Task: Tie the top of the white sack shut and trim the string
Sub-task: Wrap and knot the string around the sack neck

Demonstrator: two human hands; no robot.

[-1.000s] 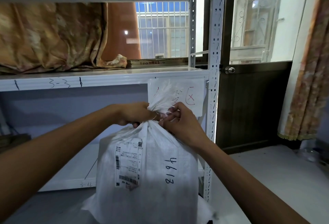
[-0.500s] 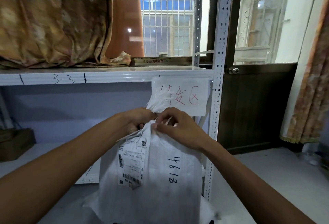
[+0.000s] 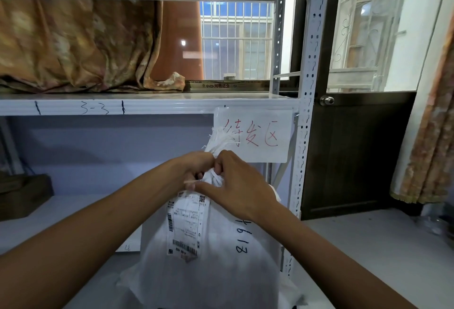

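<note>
A white woven sack (image 3: 221, 259) stands upright in front of me, with a shipping label and "4613" written on it. Its top is bunched into a neck, and the frayed end (image 3: 221, 140) fans out above my hands. My left hand (image 3: 194, 168) grips the neck from the left, and a white string end (image 3: 190, 182) sticks out below its fingers. From the right, my right hand (image 3: 235, 183) pinches the string at the neck (image 3: 216, 177).
A white metal shelf rack (image 3: 147, 106) stands right behind the sack, with a paper sign (image 3: 258, 136) taped to its edge and a perforated post (image 3: 304, 112) at the right. Draped cloth (image 3: 73, 45) lies on the upper shelf. A dark door (image 3: 356, 151) is at the right.
Both hands stay at the sack's neck and have worked the string around it; the right hand has shifted slightly lower over the neck. The view has tilted up a little.
</note>
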